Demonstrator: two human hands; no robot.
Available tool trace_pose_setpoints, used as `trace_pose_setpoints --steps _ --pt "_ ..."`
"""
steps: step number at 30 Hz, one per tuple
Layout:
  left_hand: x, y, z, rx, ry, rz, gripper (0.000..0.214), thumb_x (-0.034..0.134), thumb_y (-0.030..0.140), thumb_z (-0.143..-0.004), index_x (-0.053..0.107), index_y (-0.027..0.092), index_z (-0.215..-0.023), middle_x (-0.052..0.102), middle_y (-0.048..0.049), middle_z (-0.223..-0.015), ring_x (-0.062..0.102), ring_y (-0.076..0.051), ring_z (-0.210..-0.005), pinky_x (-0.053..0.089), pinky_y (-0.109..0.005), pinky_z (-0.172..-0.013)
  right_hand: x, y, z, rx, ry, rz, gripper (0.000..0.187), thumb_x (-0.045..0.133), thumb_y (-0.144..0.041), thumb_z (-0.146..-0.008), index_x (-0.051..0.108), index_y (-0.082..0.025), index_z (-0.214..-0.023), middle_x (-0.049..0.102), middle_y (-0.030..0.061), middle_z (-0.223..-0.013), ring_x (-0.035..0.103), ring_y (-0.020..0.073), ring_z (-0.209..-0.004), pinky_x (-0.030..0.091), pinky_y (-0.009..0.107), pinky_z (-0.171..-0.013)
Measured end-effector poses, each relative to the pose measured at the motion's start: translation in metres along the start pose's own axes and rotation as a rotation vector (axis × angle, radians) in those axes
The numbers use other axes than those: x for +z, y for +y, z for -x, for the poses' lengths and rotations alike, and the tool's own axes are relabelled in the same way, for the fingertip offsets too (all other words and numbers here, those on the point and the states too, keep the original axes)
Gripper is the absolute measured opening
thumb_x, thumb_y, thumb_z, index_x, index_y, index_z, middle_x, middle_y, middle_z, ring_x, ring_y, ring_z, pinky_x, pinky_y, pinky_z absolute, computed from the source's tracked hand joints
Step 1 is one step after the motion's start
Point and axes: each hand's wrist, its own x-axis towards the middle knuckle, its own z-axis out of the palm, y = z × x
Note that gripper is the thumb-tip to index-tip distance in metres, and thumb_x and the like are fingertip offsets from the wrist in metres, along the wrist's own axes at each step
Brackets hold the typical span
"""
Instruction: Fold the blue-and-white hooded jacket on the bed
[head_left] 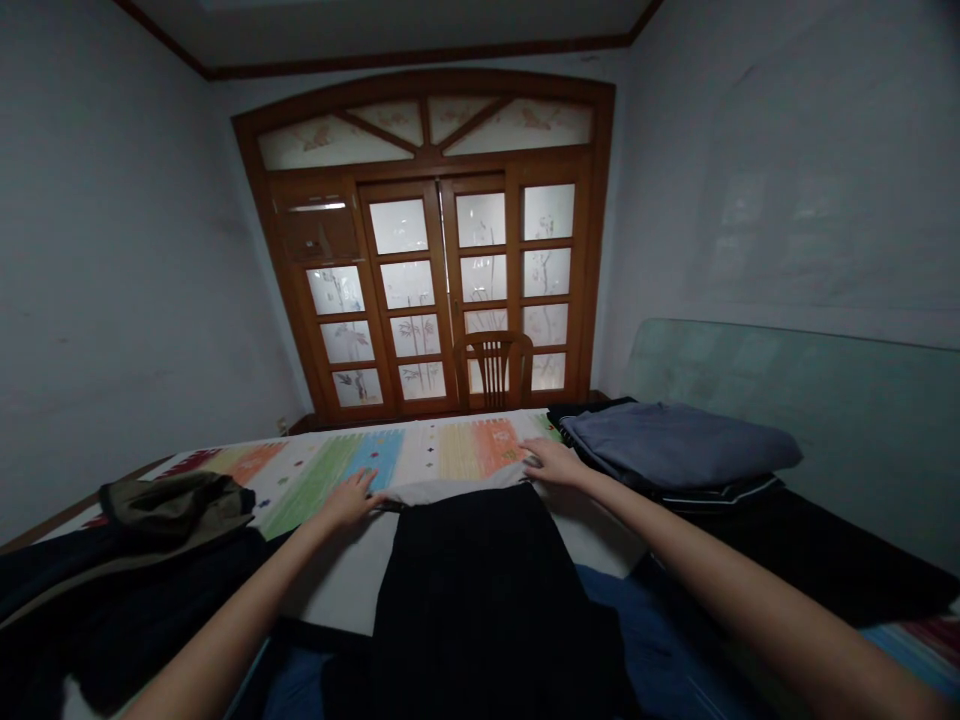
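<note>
A black garment [472,580] lies spread in front of me, with a pale grey strip [450,490] along its far edge. My left hand [350,500] is at the left end of this strip, thumb against the cloth and a finger stretched forward. At the right end, my right hand [553,463] has its fingertips closed on the pale cloth. The exact grip of both hands is partly hidden. Beneath the black garment shows light grey cloth [341,580], with blue cloth [637,630] nearer to me.
A patterned, striped bedspread [315,480] covers the bed. To the left lies a crumpled olive and dark garment [176,510]. A folded grey-blue garment [675,440] tops a dark pile at the right, before a pale green headboard [787,400]. A wooden chair [493,365] stands beyond.
</note>
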Motion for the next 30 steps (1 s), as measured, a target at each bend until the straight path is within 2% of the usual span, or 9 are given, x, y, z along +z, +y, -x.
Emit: trace_pose_setpoints --steps 3,8,13,17,20,23,26,28,30 --pt "0.010 -0.011 -0.008 -0.059 -0.035 0.017 0.062 0.033 0.043 -0.078 0.030 0.004 -0.126 0.041 -0.0176 -0.127 0.040 -0.024 -0.115 0.031 -0.031 -0.093 0.010 0.015 -0.005 0.022 -0.096 0.034 0.056 0.055 -0.033 -0.070 0.044 -0.010 -0.120 0.049 0.0164 -0.119 0.043 0.0283 -0.109 0.034 0.039 -0.090" --pt "0.022 -0.025 -0.010 -0.112 -0.050 -0.012 0.060 0.039 0.052 -0.071 0.048 0.010 -0.112 0.049 -0.0196 -0.117 0.042 -0.036 -0.109 0.034 -0.048 -0.086 0.025 0.025 0.000 0.042 -0.177 0.094 0.064 0.060 -0.037 -0.064 0.043 -0.017 -0.122 0.046 0.0123 -0.122 0.031 0.0314 -0.118 0.023 0.047 -0.095" --pt "0.013 -0.036 -0.013 -0.048 -0.075 -0.019 0.043 0.047 0.046 -0.068 0.054 0.015 -0.097 0.059 -0.0128 -0.102 0.053 -0.028 -0.095 0.040 -0.037 -0.078 0.027 0.031 -0.001 0.049 -0.175 0.138 0.064 0.059 -0.043 -0.065 0.043 -0.017 -0.121 0.051 0.0140 -0.116 0.041 0.0279 -0.111 0.025 0.043 -0.094" --pt "0.008 -0.043 -0.011 -0.027 -0.072 -0.005 0.031 0.047 0.033 -0.070 0.053 0.014 -0.095 0.060 -0.0105 -0.099 0.056 -0.021 -0.089 0.042 -0.027 -0.073 0.029 0.031 0.000 0.052 -0.165 0.180 0.046 0.057 -0.042 -0.067 0.057 -0.015 -0.104 0.059 0.0136 -0.104 0.050 0.0273 -0.100 0.032 0.039 -0.088" --pt "0.009 -0.045 -0.007 -0.034 -0.038 -0.003 0.025 0.044 0.023 -0.071 0.055 0.012 -0.091 0.061 -0.0118 -0.097 0.056 -0.021 -0.089 0.041 -0.028 -0.076 0.028 0.029 0.003 0.054 -0.143 0.221 0.033 0.054 -0.041 -0.070 0.063 -0.012 -0.085 0.063 0.0148 -0.090 0.055 0.0282 -0.090 0.037 0.038 -0.081" --pt "0.004 -0.044 0.001 -0.052 0.036 -0.009 0.033 0.044 0.021 -0.070 0.052 0.009 -0.100 0.055 -0.0161 -0.105 0.051 -0.025 -0.098 0.039 -0.033 -0.082 0.022 0.024 0.009 0.038 -0.077 0.255 0.026 0.052 -0.030 -0.073 0.062 -0.011 -0.087 0.061 0.0153 -0.092 0.053 0.0273 -0.092 0.034 0.038 -0.085" --pt "-0.009 -0.040 0.028 -0.047 0.119 0.020 0.042 0.040 0.026 -0.073 0.044 0.009 -0.112 0.051 -0.0150 -0.112 0.046 -0.024 -0.106 0.035 -0.033 -0.090 0.014 0.016 0.030 0.006 -0.005 0.269 0.033 0.047 -0.017 -0.073 0.054 -0.013 -0.105 0.055 0.0138 -0.104 0.048 0.0243 -0.101 0.028 0.038 -0.092" --pt "-0.014 -0.040 0.063 0.028 0.144 0.114 0.043 0.039 0.031 -0.074 0.045 0.014 -0.112 0.052 -0.0101 -0.113 0.046 -0.020 -0.107 0.033 -0.030 -0.093 0.008 0.009 0.056 -0.044 0.045 0.249 0.042 0.046 -0.015 -0.072 0.048 -0.013 -0.114 0.051 0.0138 -0.112 0.044 0.0241 -0.106 0.028 0.039 -0.093" --pt "-0.006 -0.047 0.111 0.167 0.112 0.236 0.042 0.041 0.039 -0.072 0.050 0.022 -0.110 0.053 -0.0050 -0.115 0.047 -0.020 -0.107 0.034 -0.029 -0.094 0.000 0.003 0.090 -0.127 0.103 0.191 0.045 0.047 -0.016 -0.070 0.048 -0.015 -0.116 0.049 0.0138 -0.116 0.043 0.0258 -0.108 0.030 0.043 -0.092"
